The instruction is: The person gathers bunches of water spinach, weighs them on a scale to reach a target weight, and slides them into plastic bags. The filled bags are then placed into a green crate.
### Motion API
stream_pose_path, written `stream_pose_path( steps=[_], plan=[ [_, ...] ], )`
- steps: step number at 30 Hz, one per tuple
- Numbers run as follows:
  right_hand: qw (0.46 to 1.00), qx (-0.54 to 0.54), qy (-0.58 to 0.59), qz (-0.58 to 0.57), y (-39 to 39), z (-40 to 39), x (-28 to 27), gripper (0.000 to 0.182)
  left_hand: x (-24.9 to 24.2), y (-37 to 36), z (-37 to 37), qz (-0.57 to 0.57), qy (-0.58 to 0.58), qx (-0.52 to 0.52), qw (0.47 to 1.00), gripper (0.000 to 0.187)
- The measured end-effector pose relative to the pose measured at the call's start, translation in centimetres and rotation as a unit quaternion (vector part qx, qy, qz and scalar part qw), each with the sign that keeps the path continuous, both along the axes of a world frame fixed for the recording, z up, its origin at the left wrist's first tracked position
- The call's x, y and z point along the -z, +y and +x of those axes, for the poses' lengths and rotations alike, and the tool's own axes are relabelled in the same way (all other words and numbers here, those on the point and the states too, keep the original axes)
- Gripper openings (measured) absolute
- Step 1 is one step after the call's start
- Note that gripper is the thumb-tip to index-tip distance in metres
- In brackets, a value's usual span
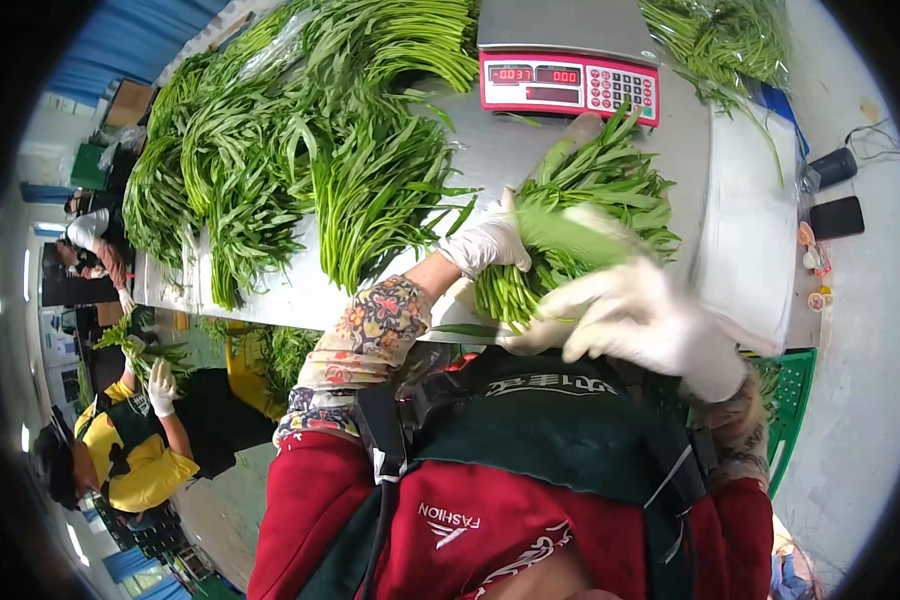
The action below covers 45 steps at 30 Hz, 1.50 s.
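Note:
My left hand (487, 240), in a white glove, is closed on a bunch of leafy greens (610, 185), likely water spinach, lying on the metal table. Its cut stems point toward my body and its leaves fan out toward the scale. Over the stem end, my right hand (635, 315), also gloved, is blurred by motion with its fingers spread apart. A smeared green leaf (570, 238) shows between the two hands, overlapping the right fingers. Just beyond the bunch stands a red digital scale (570, 85) with lit red digits and a bare metal plate.
Large piles of the same greens (370, 190) cover the table's left side. More greens in clear plastic (725, 40) lie behind the scale at right. A white sheet (750, 220) lies at the right edge, above a green crate (792, 410). At left, a co-worker in yellow (135, 450) holds greens.

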State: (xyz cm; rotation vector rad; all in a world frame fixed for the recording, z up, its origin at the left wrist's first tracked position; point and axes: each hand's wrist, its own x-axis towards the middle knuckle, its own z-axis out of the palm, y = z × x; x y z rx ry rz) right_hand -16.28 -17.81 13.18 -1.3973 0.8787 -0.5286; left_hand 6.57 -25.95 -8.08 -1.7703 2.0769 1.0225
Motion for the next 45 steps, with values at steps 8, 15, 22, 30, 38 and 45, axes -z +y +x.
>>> stream_pose_path(
  steps=[8, 15, 22, 30, 38, 45],
  plan=[
    [0.906, -0.029, 0.361, -0.218, 1.9, 3.5, 12.5, 0.022, -6.7, 1.9, -1.4, -0.029, -0.026, -0.040, 0.998, 0.127],
    [0.985, 0.116, 0.093, 0.092, 1.7, 6.5, 21.9, 0.033, -7.5, 2.2, -1.9, -0.019, 0.007, -0.076, 0.997, 0.139],
    [0.965, 0.145, -0.123, 0.180, 1.8, 7.3, 20.2, 0.032, -7.4, 3.1, -2.0, -0.088, -0.020, -0.026, 0.996, 0.136],
    [0.983, 0.067, 0.047, 0.164, 0.7, 3.2, 20.5, 0.045, -5.5, 3.6, -2.5, -0.199, -0.060, -0.035, 0.977, 0.112],
    [0.976, -0.019, 0.215, 0.035, -1.2, -3.1, 17.1, 0.032, -3.8, 3.9, -2.9, -0.298, -0.098, -0.028, 0.949, 0.090],
    [0.970, -0.041, 0.207, -0.119, 1.0, 2.3, 11.9, 0.029, -3.2, 3.6, -2.9, -0.300, -0.104, -0.033, 0.948, 0.096]
  ],
)
